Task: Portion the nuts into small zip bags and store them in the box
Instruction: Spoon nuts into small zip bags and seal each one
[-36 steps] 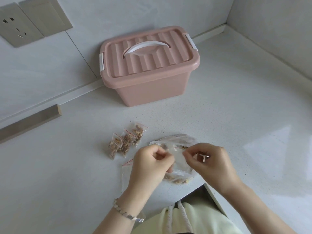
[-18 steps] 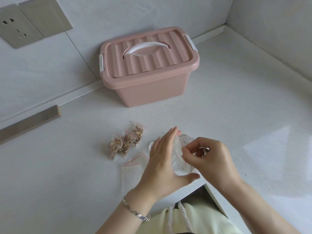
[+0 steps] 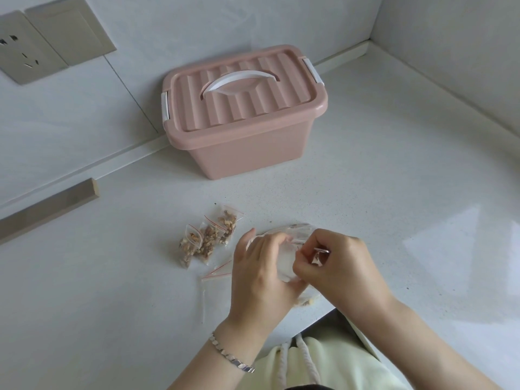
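A large clear nut bag [image 3: 291,231] lies on the white counter between my hands, with nuts [image 3: 308,301] showing at its lower end. My left hand [image 3: 260,277] has its curled fingers in the bag's mouth and its thumb by the lower side. My right hand [image 3: 339,267] pinches the bag's rim from the right. Three small filled zip bags [image 3: 209,237] lie just left of my hands. Empty small zip bags [image 3: 215,277] lie by my left hand. The pink box [image 3: 253,153] stands behind, lid shut, with a white handle.
The counter edge [image 3: 318,319] cuts in right under my hands, with my pale clothing below it. A wooden strip [image 3: 50,208] lies at the left along the wall. Wall sockets [image 3: 31,49] sit upper left. The walls meet in a corner at the back right.
My left hand let go of the bag's rim, opened flat, then moved right into the bag's mouth and curled. My right hand kept its pinch on the rim.
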Motion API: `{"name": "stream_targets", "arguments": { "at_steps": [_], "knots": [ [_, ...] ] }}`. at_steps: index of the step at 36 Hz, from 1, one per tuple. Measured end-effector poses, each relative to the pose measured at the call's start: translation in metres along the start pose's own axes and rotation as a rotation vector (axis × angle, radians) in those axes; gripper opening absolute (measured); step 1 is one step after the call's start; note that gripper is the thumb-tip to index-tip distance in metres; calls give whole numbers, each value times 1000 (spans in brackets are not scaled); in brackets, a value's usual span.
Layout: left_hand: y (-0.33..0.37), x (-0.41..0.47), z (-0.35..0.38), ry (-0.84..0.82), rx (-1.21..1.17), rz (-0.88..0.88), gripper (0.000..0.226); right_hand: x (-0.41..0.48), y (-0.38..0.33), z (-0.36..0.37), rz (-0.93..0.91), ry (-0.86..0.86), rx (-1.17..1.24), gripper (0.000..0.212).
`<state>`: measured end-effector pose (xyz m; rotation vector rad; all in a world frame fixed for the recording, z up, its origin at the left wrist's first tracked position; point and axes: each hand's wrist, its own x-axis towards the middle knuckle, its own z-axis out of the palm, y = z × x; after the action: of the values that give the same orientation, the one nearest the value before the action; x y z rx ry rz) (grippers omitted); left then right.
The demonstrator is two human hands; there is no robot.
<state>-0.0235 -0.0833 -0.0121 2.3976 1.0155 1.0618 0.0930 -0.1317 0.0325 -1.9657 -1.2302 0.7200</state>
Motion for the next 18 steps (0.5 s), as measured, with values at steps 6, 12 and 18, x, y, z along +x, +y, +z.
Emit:
{"name": "stream_targets", "arguments": {
  "at_steps": [6, 12, 18],
  "knots": [
    [-6, -1, -3, -72, 9, -63, 42, 1, 2, -2, -29, -26, 24, 14],
    [-15, -4, -2, -151, 13, -168, 38, 0, 5, -9, -186, -118, 46, 10],
    [-9, -5, -3, -174, -127, -174, 36, 0, 8, -1, -260, -379, -114, 49]
  ]
}}
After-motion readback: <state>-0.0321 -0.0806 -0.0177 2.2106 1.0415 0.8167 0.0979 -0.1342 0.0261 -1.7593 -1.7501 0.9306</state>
